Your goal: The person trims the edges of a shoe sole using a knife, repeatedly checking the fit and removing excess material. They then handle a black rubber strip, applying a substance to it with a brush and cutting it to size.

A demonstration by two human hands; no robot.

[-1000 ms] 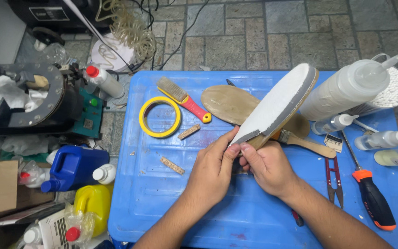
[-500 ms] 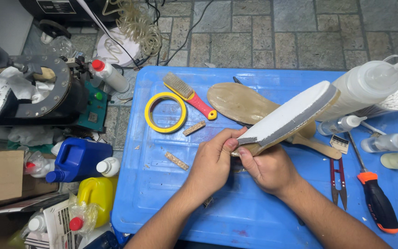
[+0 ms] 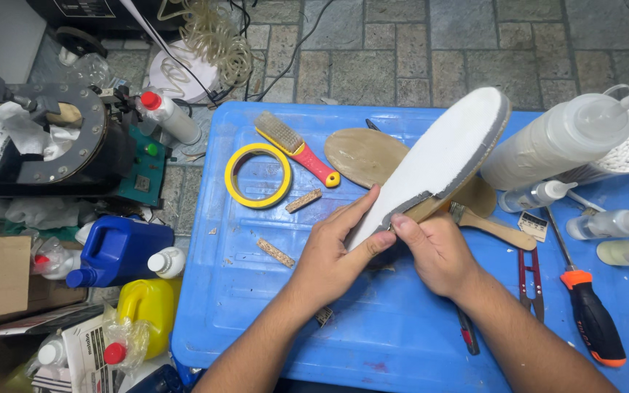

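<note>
Sole (image 3: 442, 153) | tilted above tray | heel between both hands (image 3: 384, 251)

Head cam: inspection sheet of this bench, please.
Surface: blue plastic lid, scuffed.
Job's things: white shoe sole, held tilted above the lid.
Clutter: yellow tape ring, brush, screwdriver, squeeze bottle, snips.
Grippers: left hand and right hand both grip the sole's near end.
Cables: black leads on the floor.
Surroundings: stone floor, blue jug, press machine.

white shoe sole (image 3: 442, 156), tilted, lifted
</note>
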